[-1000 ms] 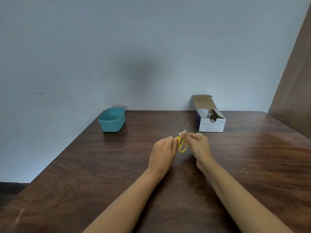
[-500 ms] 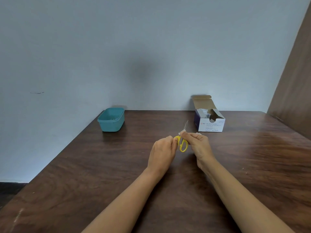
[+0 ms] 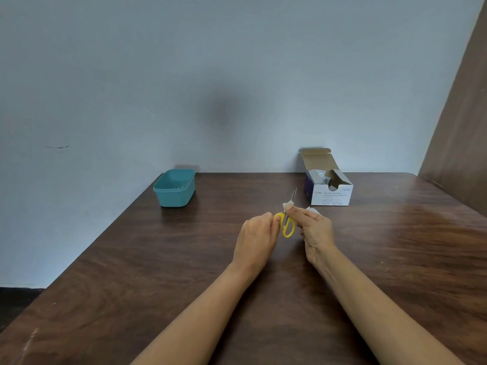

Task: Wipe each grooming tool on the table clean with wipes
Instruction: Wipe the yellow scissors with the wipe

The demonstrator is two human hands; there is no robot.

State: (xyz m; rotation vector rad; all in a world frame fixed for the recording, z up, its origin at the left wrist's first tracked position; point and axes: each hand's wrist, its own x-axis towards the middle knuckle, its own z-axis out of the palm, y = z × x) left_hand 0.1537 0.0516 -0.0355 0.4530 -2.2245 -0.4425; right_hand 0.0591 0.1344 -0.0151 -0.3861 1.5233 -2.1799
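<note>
Supporting surface: one dark wooden table.
Box: one white cardboard box by the far edge, its flap open; the print reads "BD Alcohol Swabs".
Tub: one teal plastic tub at the far left, well apart from the box.
Hands: two; the left hand grips a yellow handle of the scissors, and the right hand pinches the wipe around the blades.
Tool: one pair, held between both hands above the table, near the box; the long axis runs away from the person and the tips point toward the wall.
Cloth: one, white, at the base of the blades.
</note>
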